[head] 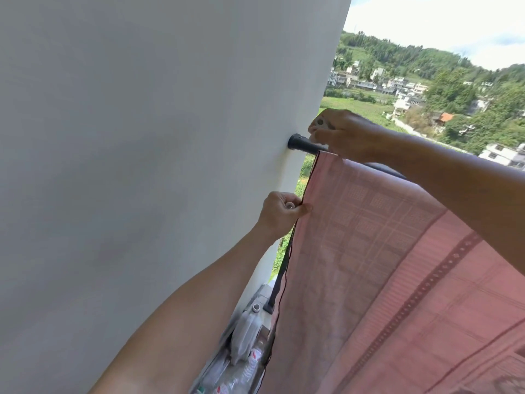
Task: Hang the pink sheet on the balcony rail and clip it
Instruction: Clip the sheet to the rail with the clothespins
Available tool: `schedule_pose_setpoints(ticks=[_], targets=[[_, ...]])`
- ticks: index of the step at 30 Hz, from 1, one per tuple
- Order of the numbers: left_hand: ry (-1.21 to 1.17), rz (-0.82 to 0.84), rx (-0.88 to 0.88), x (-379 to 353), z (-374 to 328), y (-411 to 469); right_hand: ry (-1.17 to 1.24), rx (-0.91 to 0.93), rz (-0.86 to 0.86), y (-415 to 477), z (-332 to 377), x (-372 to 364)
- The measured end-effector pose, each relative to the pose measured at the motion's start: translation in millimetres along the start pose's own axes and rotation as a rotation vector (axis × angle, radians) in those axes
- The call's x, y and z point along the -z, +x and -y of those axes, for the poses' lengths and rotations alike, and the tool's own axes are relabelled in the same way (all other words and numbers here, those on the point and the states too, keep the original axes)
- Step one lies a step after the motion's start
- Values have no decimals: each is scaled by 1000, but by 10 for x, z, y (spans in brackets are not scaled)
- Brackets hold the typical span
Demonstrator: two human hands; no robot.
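The pink sheet, woven with a grid pattern and a dark hem, hangs draped over the black balcony rail, which ends at the white wall. My left hand pinches the sheet's left hem below the rail and also holds a small clear clip. My right hand rests at the sheet's top corner on the rail, gripping a white clip between its fingers. Most of the rail is hidden under the sheet and my right arm.
A white wall fills the left side. Plastic bottles and a white jug lie on the floor at the base of a black rail post. Beyond the rail are fields, houses and green hills.
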State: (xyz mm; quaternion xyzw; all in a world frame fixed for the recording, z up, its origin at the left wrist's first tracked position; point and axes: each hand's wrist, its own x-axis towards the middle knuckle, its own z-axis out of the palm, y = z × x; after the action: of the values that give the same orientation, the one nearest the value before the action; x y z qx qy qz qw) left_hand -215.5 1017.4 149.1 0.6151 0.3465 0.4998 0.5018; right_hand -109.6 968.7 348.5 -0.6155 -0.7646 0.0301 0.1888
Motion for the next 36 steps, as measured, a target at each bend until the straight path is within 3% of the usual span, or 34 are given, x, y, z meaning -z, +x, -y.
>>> schedule_pose_setpoints(ticks=[7, 13, 17, 22, 31, 36], targets=[[-78, -38, 6, -35, -1, 59, -147, 95, 57, 97, 112, 26], [-82, -86, 17, 14, 15, 58, 272, 66, 154, 78, 147, -44], [-90, -108, 8, 25, 16, 45, 162, 56, 262, 82, 91, -152], [-86, -147, 17, 9, 5, 4, -42, 112, 184, 171, -11, -190], [-66, -194, -8, 9, -42, -52, -34, 15, 284, 258, -180, -247], [-64, -193, -7, 25, -88, -73, -41, 71, 377, 197, -175, -211]])
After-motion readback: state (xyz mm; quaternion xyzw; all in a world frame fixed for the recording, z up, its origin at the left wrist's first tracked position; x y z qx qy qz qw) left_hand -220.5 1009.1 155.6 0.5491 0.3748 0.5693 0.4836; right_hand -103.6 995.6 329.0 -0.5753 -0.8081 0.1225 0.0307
